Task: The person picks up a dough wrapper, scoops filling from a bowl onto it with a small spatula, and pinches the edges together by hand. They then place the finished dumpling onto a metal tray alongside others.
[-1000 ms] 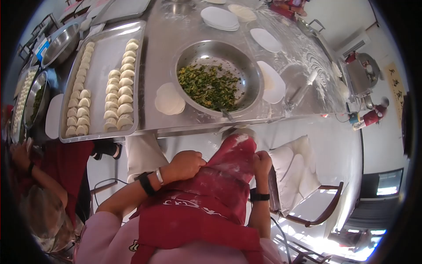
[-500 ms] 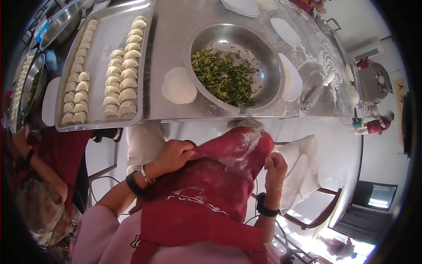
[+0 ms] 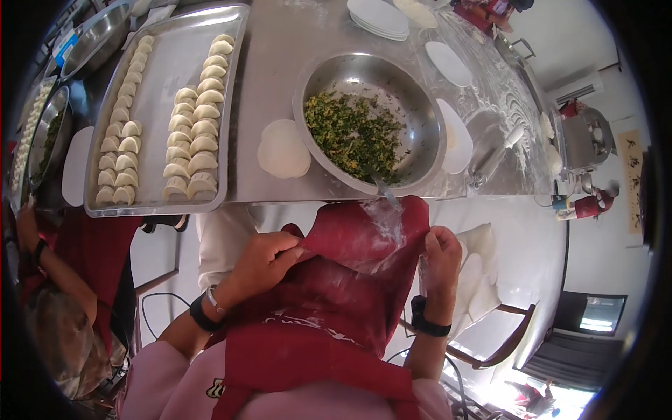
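Note:
A dark red apron with white flour smears covers my lap. My left hand is closed on one side of its lower part, and my right hand pinches the other side, so the cloth is stretched between them. Just beyond the apron, at the table's edge, stands a steel bowl of chopped green and yellow filling. A utensil handle sticks out of the bowl towards me. Round dough wrappers lie left of the bowl.
A metal tray with rows of folded dumplings sits on the left of the steel table. White plates, a rolling pin and scattered flour are around the bowl. Another person's arm is at far left; a wooden chair stands right.
The apron's lower part has been lifted and spread flatter between my hands, its floury patch now nearer the table edge. My right hand has risen slightly.

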`<state>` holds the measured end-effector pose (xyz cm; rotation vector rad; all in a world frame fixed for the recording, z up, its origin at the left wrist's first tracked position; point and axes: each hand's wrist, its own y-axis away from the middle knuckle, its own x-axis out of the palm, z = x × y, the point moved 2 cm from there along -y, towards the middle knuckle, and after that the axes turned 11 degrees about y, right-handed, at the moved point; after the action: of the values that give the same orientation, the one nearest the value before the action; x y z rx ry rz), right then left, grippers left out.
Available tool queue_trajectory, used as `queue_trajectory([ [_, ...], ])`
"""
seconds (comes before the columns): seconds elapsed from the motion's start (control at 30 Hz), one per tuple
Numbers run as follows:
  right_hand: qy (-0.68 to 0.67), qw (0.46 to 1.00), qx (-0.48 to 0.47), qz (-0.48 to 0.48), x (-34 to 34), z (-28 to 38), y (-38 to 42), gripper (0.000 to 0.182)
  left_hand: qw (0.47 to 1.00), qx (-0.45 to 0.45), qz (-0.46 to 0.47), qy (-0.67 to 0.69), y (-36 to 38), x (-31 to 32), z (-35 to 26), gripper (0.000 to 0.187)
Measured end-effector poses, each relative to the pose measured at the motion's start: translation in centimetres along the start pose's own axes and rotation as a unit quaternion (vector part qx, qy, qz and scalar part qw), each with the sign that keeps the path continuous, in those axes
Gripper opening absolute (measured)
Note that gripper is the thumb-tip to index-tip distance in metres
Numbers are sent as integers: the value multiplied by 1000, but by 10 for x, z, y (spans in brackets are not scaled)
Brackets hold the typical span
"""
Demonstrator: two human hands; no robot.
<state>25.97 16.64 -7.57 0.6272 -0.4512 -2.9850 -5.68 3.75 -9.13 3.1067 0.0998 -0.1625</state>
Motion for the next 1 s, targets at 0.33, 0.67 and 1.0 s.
queue_trajectory([
  [0.33,-172,985,20,9,-47,5,-39,12,995,57,-51,69,-50,43,-42,17],
  [0.67,-98,992,-19,-79,-61,29,-88,12,984,-19,-86,157,-81,82,-60,19],
  [1.0,-73,990,47,-115,-51,-22,-26,13,998,31,44,32,-48,69,-47,15],
])
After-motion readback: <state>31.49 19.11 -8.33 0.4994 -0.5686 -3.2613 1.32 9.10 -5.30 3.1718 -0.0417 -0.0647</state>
